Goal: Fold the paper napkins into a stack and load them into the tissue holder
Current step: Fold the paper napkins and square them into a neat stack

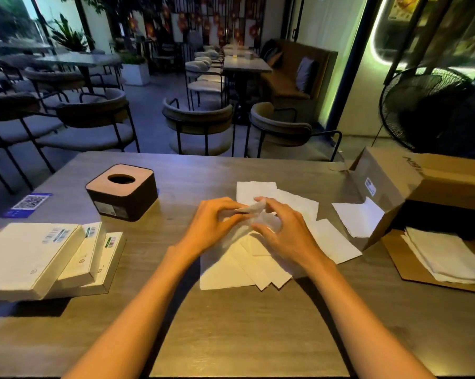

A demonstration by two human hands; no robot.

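Observation:
Several white paper napkins (230,269) lie spread and overlapping on the wooden table (230,337) in front of me. My left hand (211,222) and my right hand (282,228) meet above them, both pinching one crumpled, blurred napkin (254,210) between the fingertips. The tissue holder (122,191), a dark square box with a wooden lid and a round hole, stands upright to the left, apart from both hands. More flat napkins (258,190) lie just beyond my hands.
Three white flat packs (34,258) are stacked at the left edge. A QR card (29,203) lies behind them. At right an open cardboard box (422,187) lies on its side, with a napkin pile (446,255) on its flap. Chairs stand beyond the table.

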